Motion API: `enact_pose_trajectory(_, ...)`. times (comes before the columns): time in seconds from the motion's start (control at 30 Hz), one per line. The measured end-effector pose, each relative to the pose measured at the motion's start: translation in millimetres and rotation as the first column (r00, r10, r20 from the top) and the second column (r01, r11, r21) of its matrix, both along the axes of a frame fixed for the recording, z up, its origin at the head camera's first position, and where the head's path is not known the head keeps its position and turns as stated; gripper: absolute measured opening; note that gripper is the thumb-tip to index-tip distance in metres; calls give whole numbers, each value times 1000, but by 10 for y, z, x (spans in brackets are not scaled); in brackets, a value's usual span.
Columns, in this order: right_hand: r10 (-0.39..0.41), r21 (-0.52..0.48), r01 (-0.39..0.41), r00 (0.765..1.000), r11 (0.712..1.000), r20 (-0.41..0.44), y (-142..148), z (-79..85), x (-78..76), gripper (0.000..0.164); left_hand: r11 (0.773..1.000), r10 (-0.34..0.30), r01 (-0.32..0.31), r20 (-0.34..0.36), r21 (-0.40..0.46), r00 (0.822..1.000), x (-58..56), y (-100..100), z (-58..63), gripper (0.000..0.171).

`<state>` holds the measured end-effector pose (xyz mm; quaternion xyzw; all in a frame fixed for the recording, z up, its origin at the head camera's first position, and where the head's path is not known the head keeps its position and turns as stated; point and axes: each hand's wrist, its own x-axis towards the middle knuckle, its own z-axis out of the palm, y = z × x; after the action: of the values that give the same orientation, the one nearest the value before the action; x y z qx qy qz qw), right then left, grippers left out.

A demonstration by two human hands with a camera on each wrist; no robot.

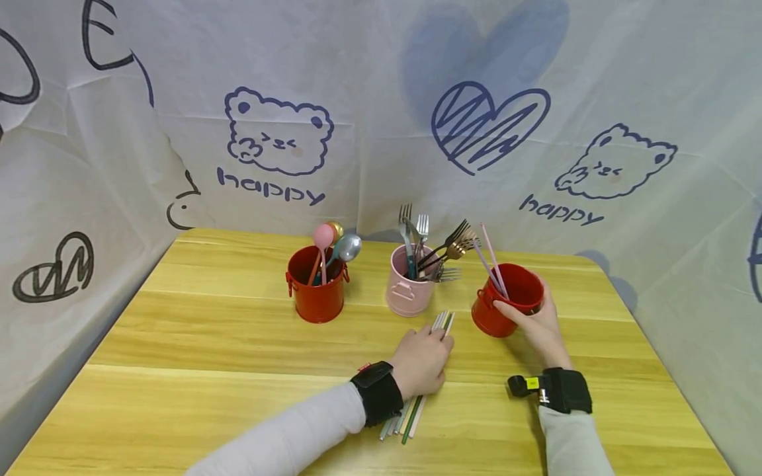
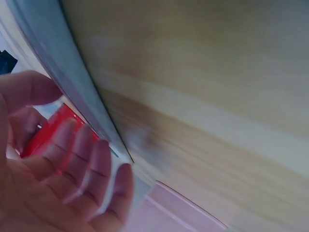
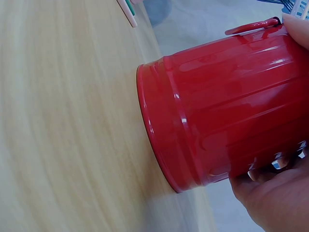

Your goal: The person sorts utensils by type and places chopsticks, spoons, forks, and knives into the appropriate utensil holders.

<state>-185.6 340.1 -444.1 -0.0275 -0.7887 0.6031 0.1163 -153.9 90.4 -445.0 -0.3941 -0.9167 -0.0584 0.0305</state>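
My left hand (image 1: 421,360) lies over a bundle of chopsticks (image 1: 413,418) on the table. In the left wrist view the left fingers are loosely bent, and their tips reach a grey-blue chopstick (image 2: 82,77); the palm holds nothing visible. With my right hand (image 1: 538,324) I grip a red bucket (image 1: 491,318), thumb at the front of its rim and fingers around the far side. The bucket leans slightly. Two chopsticks, one pink (image 1: 493,254) and one lilac, stand in it. Whether its base fully touches the table is unclear.
A pink bucket (image 1: 408,301) with several forks (image 1: 451,238) stands at the back middle. Left of it, another red bucket (image 1: 319,303) holds several spoons (image 1: 323,236). A white cloth with drawings hangs behind the wooden table (image 1: 226,344).
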Motion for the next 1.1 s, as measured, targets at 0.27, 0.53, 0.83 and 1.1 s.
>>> enact_pose_trajectory(0.27,-3,9,3,1000,1000,11,-3,5,11,85,982,180,-177,49,-65,982,60,144,41,32)
enact_pose_trajectory(0.53,-1,7,1,1000,1000,11,-6,7,11,85,965,254,-244,116,-96,960,101,278,81,26)
enact_pose_trajectory(0.83,7,0,-7,1000,1000,-11,-5,0,-8,84,947,317,-306,139,-95,938,113,317,72,26)
enact_pose_trajectory(1.1,-5,-5,5,1000,1000,-6,-5,2,-1,84,943,327,-311,152,-116,933,83,338,81,20)
